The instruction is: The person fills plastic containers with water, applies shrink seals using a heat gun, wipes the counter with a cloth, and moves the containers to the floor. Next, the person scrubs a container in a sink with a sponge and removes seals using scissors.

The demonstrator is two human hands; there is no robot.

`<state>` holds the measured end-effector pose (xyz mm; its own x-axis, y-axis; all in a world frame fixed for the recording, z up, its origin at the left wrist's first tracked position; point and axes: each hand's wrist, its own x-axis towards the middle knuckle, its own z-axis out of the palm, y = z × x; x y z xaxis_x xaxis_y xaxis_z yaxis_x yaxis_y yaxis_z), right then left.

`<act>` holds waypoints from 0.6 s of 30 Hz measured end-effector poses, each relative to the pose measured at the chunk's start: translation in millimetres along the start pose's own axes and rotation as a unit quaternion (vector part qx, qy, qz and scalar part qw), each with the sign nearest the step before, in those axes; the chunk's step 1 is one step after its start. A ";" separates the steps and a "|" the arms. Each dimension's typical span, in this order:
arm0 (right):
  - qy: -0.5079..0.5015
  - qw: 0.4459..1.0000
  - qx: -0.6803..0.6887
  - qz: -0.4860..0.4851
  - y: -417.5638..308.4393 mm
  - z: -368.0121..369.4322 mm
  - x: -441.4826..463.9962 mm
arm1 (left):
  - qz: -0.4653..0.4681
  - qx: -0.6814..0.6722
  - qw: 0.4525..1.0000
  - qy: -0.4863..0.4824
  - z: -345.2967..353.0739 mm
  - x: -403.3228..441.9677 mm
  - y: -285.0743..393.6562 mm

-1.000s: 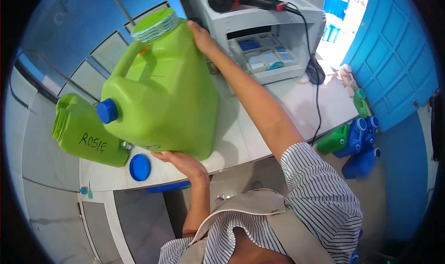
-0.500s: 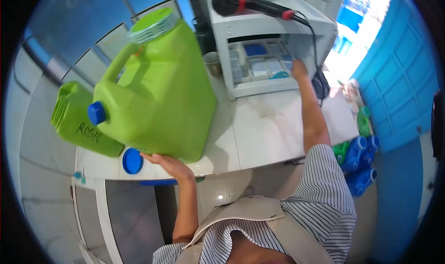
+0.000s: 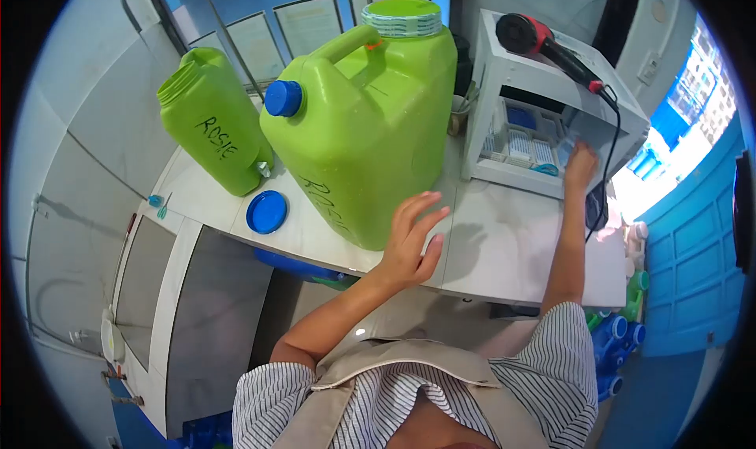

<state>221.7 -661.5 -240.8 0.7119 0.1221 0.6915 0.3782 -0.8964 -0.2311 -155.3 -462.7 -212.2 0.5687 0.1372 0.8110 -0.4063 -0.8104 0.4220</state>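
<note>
On the desk [image 3: 488,232], left to right: an open green jug [image 3: 213,130], a blue lid [image 3: 267,212], a large green jug [image 3: 386,126] standing upright. The left hand [image 3: 409,240], empty, fingers spread, is nearer it, at its lower right; touch is unclear. The right hand [image 3: 581,165], grip impossible to tell, reaches into a white cabinet [image 3: 482,94], the divided tray [image 3: 521,146] just left of it; a black cord [image 3: 617,138] hangs alongside.

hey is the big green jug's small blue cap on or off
On: the small blue cap sits on the big green jug, with no open hole showing there. Whether it's screwed tight, I can't tell.
</note>
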 end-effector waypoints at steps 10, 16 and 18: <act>-0.071 0.805 0.589 0.005 -151.2 -165.3 -117.7 | -0.121 -0.275 0.953 0.027 20.6 65.2 31.2; 0.053 0.864 0.475 -0.159 -183.2 -202.5 -143.9 | -0.296 -0.495 0.816 0.038 19.0 64.2 40.0; 0.029 0.841 0.527 -0.121 -188.6 -205.8 -145.8 | -0.366 -0.562 0.739 0.062 8.4 64.6 33.8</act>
<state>-75.2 -597.9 -157.2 0.5199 0.1984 0.8309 0.8441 0.0303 -0.5354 -126.3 -486.0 -149.0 0.8890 0.4118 0.2000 -0.3989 0.4823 0.7799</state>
